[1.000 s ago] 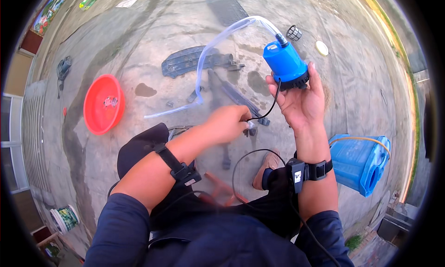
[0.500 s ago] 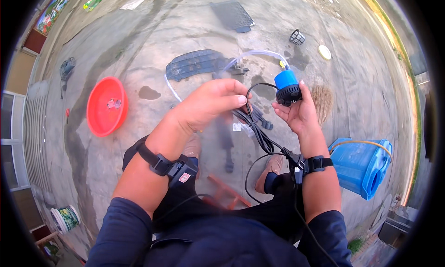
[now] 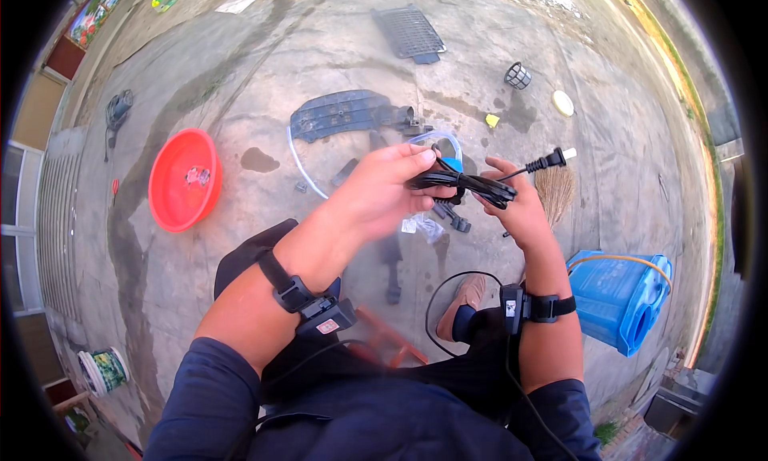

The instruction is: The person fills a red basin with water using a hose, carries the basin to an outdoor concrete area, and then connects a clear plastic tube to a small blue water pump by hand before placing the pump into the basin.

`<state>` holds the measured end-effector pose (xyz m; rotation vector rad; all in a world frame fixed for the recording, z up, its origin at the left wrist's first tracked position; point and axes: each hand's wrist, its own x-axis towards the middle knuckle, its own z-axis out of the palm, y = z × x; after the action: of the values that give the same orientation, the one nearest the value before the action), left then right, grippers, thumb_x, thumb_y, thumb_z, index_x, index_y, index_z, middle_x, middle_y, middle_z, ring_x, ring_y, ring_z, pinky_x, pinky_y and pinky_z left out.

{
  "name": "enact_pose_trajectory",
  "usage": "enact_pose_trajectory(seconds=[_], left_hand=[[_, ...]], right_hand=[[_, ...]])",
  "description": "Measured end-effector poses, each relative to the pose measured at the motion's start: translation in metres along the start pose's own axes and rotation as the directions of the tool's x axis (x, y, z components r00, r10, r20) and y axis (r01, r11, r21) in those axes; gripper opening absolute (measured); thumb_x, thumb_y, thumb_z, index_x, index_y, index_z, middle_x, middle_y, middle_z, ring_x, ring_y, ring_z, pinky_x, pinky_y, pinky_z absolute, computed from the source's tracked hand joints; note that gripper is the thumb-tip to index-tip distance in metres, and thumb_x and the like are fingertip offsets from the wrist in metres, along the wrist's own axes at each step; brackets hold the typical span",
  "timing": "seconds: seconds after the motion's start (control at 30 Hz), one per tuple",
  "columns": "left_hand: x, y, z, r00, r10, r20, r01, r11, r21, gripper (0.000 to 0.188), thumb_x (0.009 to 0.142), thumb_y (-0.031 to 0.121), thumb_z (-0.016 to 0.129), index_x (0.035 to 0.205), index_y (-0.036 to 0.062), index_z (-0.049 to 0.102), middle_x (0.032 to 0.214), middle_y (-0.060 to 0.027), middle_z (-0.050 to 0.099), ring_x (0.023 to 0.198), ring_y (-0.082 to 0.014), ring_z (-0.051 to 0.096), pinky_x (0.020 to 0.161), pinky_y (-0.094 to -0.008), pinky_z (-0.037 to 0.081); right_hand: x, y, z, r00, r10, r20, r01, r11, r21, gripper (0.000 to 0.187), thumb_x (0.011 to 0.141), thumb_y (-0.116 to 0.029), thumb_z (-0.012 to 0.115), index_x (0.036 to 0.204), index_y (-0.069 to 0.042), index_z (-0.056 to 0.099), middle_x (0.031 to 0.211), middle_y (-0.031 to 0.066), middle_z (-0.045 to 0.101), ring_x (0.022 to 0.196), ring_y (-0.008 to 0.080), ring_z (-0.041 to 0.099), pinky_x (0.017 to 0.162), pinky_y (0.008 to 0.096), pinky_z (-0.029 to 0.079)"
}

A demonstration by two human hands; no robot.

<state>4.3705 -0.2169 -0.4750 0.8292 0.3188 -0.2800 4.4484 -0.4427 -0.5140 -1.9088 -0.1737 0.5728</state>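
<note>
A bundled black power cord stretches between my two hands. My left hand pinches its left end between thumb and fingers. My right hand has its fingers around the other end, and the two-pin plug sticks out above it. Behind the cord and my left fingers, a blue-and-black water pump shows only in part; I cannot make out what supports it. A clear hose arches beside the pump. Below the cord, a clear plastic bag lies on the ground.
Dark plastic panels lie ahead, with a grille farther off. A red basin is at left. To the right are a broom head, a blue tank, a black basket and a white lid.
The pump has left my right hand's raised grasp and now sits lower, behind the cord. My right hand has taken the cord's end, and the bundle has swung from hanging to level.
</note>
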Motion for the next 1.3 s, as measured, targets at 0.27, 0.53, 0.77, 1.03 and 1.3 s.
enact_pose_trajectory(seconds=[0.27, 0.53, 0.77, 1.03, 1.3], left_hand=[[-0.005, -0.014, 0.010, 0.992, -0.103, -0.069, 0.103, 0.995, -0.008, 0.021, 0.101, 0.020, 0.049, 0.108, 0.0020, 0.058, 0.095, -0.0091, 0.068, 0.084, -0.0186, 0.069, 0.067, -0.0288, 0.055], [-0.003, -0.016, 0.017, 0.974, 0.179, -0.140, -0.062, 0.802, 0.594, 0.026, 0.099, 0.023, 0.055, 0.112, 0.0009, 0.059, 0.096, -0.0093, 0.068, 0.083, -0.0160, 0.067, 0.069, -0.0287, 0.053], [-0.009, -0.021, 0.020, 0.925, 0.350, 0.148, -0.357, 0.667, 0.654, 0.021, 0.092, 0.012, 0.065, 0.107, -0.0010, 0.058, 0.092, -0.0065, 0.066, 0.083, -0.0134, 0.062, 0.073, -0.0297, 0.051], [-0.007, -0.020, 0.012, 0.931, 0.351, 0.099, -0.322, 0.666, 0.673, 0.012, 0.097, 0.012, 0.059, 0.105, 0.0031, 0.062, 0.088, -0.0009, 0.065, 0.080, -0.0072, 0.060, 0.072, -0.0241, 0.050], [-0.004, -0.011, 0.009, 0.878, 0.474, 0.074, -0.390, 0.616, 0.684, 0.012, 0.092, 0.012, 0.062, 0.091, -0.0001, 0.060, 0.081, -0.0066, 0.063, 0.072, -0.0121, 0.058, 0.067, -0.0293, 0.048]], right_hand=[[-0.020, -0.026, 0.028, 0.948, -0.275, 0.159, 0.161, 0.849, 0.504, 0.039, 0.087, -0.010, 0.073, 0.123, -0.002, 0.061, 0.096, 0.0035, 0.069, 0.081, 0.0090, 0.062, 0.066, 0.0221, 0.048], [-0.012, -0.016, 0.018, 0.978, -0.195, 0.067, 0.128, 0.830, 0.543, 0.018, 0.089, -0.013, 0.071, 0.106, -0.005, 0.068, 0.084, -0.0012, 0.066, 0.073, 0.0067, 0.057, 0.065, 0.0222, 0.045], [-0.014, -0.023, 0.027, 0.963, -0.268, 0.023, 0.206, 0.792, 0.575, 0.015, 0.090, -0.014, 0.071, 0.102, -0.006, 0.068, 0.089, -0.0032, 0.065, 0.081, 0.0047, 0.056, 0.072, 0.0212, 0.044], [-0.024, -0.042, 0.024, 0.949, -0.255, 0.183, 0.117, 0.828, 0.548, 0.035, 0.088, -0.006, 0.070, 0.121, 0.000, 0.059, 0.108, 0.0055, 0.067, 0.098, 0.0123, 0.062, 0.087, 0.0280, 0.050], [-0.024, -0.043, 0.021, 0.937, -0.228, 0.264, 0.048, 0.835, 0.548, 0.039, 0.088, -0.005, 0.068, 0.124, 0.003, 0.057, 0.115, 0.0084, 0.066, 0.097, 0.0130, 0.063, 0.084, 0.0265, 0.050]])
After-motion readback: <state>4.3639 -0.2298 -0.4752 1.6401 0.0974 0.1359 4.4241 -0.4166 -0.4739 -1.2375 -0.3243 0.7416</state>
